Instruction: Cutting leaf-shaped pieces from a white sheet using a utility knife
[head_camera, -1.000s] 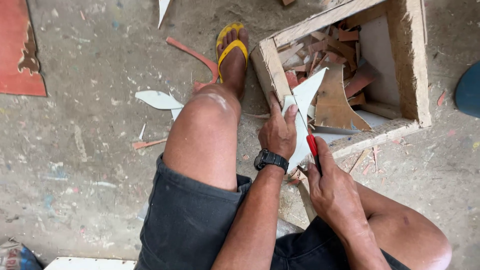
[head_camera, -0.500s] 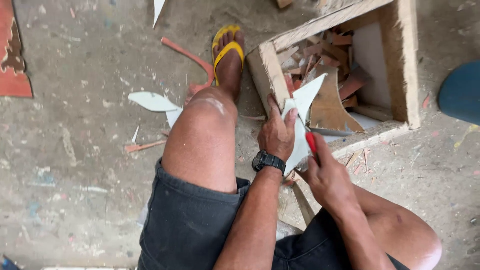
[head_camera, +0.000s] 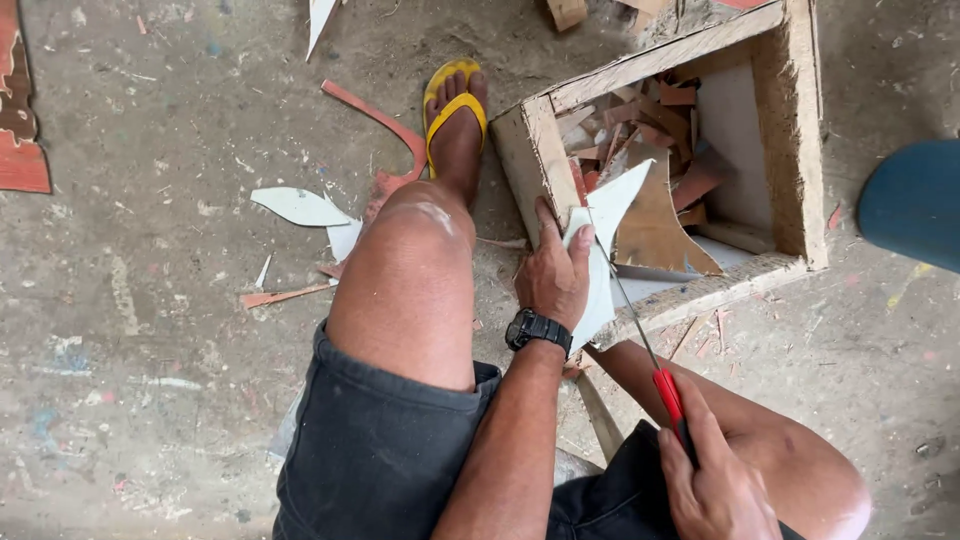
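The right hand (head_camera: 715, 480) has drawn back toward the body since half a second ago, when it sat close beside the left hand (head_camera: 553, 272); its grip is closed around the red handle of a thin-bladed saw (head_camera: 640, 335), whose blade now shows long and bare. The left hand clamps a white, pointed, leaf-shaped board piece (head_camera: 603, 250) against the edge of the open wooden box of offcuts (head_camera: 800, 130). The piece's long axis runs diagonally, tip pointing up and right over the box, lower end toward the wrist.
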